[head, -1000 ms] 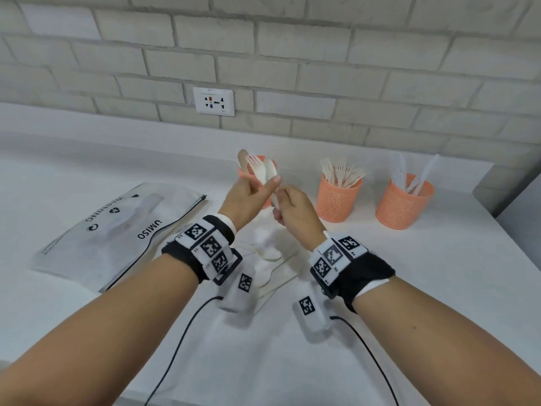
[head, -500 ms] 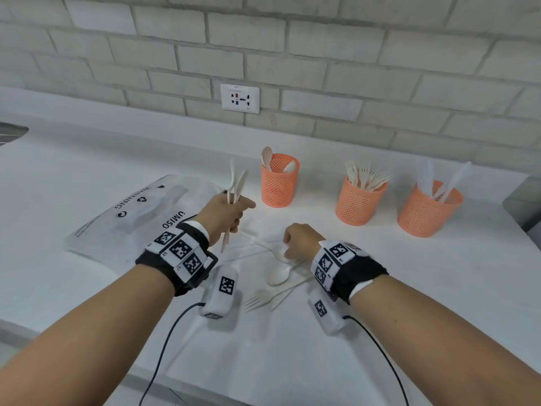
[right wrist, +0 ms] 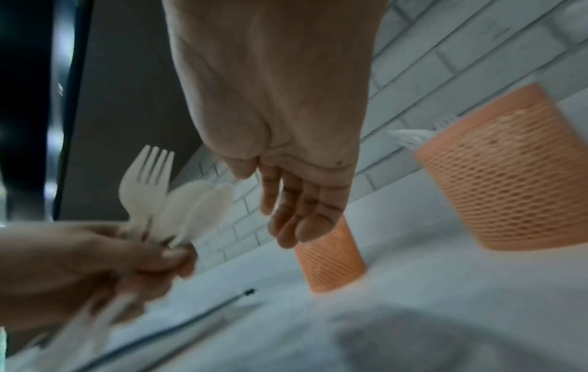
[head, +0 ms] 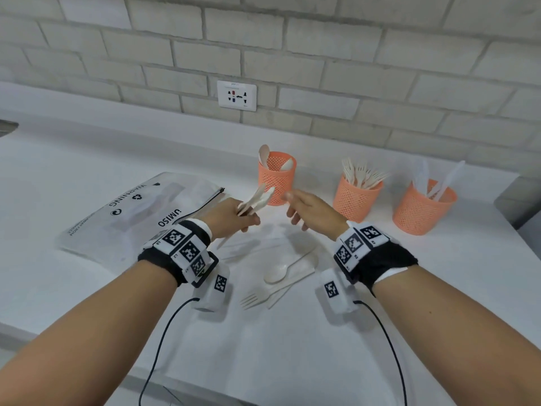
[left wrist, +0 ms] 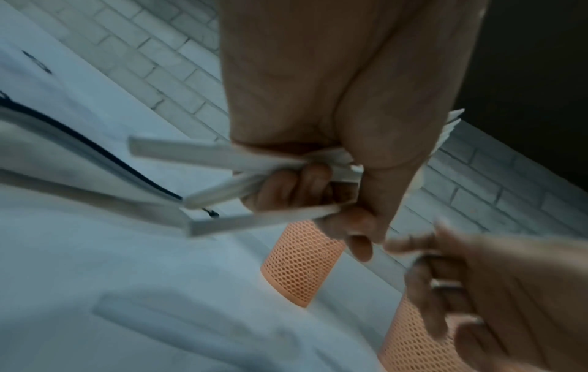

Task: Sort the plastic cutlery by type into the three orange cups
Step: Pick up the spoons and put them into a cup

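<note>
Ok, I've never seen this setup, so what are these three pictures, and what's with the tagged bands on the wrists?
There is no machine, just a person with cameras strapped on. The big picture comes from the head, looking down at a white counter. The other two come from the banded wrists, looking along each hand. The left hand grips a bunch of cutlery: a fork and some spoons. The right hand is open, holds nothing and reaches toward that bunch. Three orange cups stand behind: spoon cup, fork cup and knife cup. A loose spoon and loose fork lie near, a plastic bag to the left.
</note>
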The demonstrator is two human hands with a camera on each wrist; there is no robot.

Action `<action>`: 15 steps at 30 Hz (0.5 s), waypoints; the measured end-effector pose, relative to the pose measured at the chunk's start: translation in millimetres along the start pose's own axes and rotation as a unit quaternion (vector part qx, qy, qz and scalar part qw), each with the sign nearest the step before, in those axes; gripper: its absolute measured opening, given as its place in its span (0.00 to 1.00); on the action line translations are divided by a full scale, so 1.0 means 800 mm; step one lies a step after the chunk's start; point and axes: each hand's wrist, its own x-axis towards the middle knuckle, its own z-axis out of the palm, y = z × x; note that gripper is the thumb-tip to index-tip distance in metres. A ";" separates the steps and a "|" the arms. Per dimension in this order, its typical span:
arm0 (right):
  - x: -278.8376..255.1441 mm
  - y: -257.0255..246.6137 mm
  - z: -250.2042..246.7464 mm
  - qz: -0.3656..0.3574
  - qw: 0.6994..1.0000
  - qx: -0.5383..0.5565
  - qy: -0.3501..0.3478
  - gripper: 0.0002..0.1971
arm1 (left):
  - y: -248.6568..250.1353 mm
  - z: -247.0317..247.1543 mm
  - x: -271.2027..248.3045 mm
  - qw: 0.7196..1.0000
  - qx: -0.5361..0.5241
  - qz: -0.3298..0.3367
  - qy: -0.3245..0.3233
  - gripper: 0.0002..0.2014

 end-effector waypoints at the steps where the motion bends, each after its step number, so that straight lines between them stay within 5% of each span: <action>1: -0.004 0.012 0.000 -0.004 0.999 -0.037 -0.018 0.15 | -0.003 -0.003 0.001 1.000 0.000 -0.004 0.003 0.13; 5: -0.016 0.046 0.023 -0.009 0.947 -0.278 -0.164 0.14 | -0.008 -0.002 0.006 1.000 -0.010 -0.012 0.022 0.15; 11: -0.020 0.049 0.035 -0.022 0.903 -0.384 -0.191 0.06 | -0.001 0.007 0.006 0.997 -0.069 -0.003 0.018 0.09; 15: -0.031 0.044 0.037 -0.034 0.920 -0.339 -0.196 0.08 | 0.000 0.005 0.002 0.997 -0.077 0.001 0.019 0.11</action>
